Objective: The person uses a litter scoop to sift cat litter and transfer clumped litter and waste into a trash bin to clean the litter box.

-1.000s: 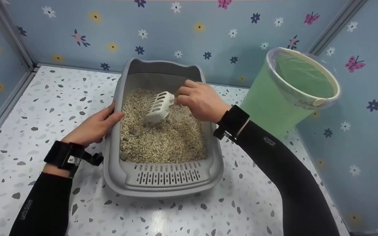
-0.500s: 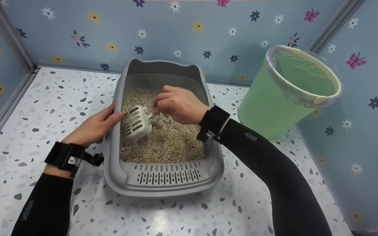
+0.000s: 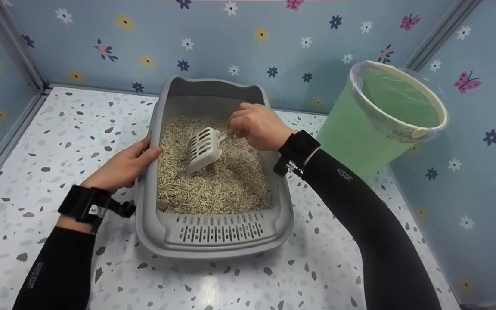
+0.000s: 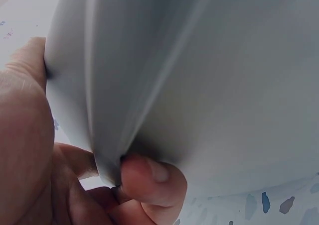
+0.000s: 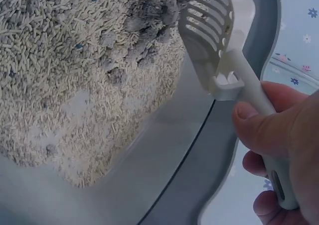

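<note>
Off-white slotted scoop tilted over pellets in a grey litter box

Both hands are at work on the litter box [image 3: 149, 230]. The right hand [image 3: 260, 127] grips the scoop [image 3: 205, 149] by its handle, thumb laid along it; from the head view most of that handle is covered, while the right wrist view shows it nearly whole. The scoop is inside the box, its front edge down at the pellets [image 3: 218, 191]. Whether that edge is buried cannot be told, and the right wrist view cuts it off at the top. Dark clumps [image 5: 149, 18] lie close to it there; whether any sit within the scoop is unclear.

The left hand [image 3: 121, 167] holds the box's left rim, its thumb over the edge. Its other fingers are partly hidden from above by the outer wall; the left wrist view shows a curled fingertip tucked at the rim's edge, with blurred grey plastic filling most of the rest.

A green bin [image 3: 351, 129] with a clear liner [image 3: 365, 82] stands to the right, partly behind the right black sleeve [image 3: 385, 241]. Its lettering is too crumpled to read fully.
</note>
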Demonstrator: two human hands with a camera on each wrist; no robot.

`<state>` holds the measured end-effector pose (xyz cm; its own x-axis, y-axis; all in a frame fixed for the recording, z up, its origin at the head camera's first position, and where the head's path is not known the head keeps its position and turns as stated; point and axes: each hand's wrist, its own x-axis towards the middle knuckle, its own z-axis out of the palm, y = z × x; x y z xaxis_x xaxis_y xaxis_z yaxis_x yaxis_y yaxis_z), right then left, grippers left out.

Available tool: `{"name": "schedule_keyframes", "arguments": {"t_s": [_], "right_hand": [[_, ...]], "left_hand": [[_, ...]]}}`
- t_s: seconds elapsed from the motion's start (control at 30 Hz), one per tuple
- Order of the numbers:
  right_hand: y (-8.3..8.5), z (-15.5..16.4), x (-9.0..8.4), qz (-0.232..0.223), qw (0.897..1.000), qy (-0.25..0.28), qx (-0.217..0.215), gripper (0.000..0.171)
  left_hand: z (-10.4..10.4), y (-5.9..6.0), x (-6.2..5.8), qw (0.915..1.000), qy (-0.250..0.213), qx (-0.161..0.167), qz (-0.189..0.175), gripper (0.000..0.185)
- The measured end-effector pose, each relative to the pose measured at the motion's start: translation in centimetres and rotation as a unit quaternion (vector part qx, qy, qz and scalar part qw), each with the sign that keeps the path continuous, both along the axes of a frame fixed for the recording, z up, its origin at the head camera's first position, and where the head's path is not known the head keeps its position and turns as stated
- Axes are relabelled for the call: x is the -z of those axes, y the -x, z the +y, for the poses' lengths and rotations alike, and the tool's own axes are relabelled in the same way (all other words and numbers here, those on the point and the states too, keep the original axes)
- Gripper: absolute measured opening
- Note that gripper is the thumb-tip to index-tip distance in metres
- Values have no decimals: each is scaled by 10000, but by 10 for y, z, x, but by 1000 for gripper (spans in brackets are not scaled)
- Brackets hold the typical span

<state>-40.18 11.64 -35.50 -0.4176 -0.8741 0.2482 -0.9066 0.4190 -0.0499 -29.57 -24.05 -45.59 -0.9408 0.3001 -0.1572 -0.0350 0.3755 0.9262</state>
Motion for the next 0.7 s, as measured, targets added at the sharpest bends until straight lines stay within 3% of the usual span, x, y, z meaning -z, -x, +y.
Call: {"name": "schedule_keyframes", "arguments": {"t_s": [0.23, 0.4, 0.57, 0.7], "right_hand": [[-7, 8, -19, -169, 9985, -154, 489, 20], [-9, 8, -35, -188, 9913, -385, 1241, 19], [-11, -10, -38, 260, 9777, -1076, 1786, 19], [-16, -33, -27, 902, 9703, -1597, 1574, 18]], "left_hand": [[-2, 2, 3, 10000, 77, 21, 5, 85], [-3, 4, 3, 10000, 54, 40, -46, 84], [-3, 2, 2, 10000, 45, 47, 32, 83], [-1, 0, 1, 10000, -10, 19, 45, 85]]}}
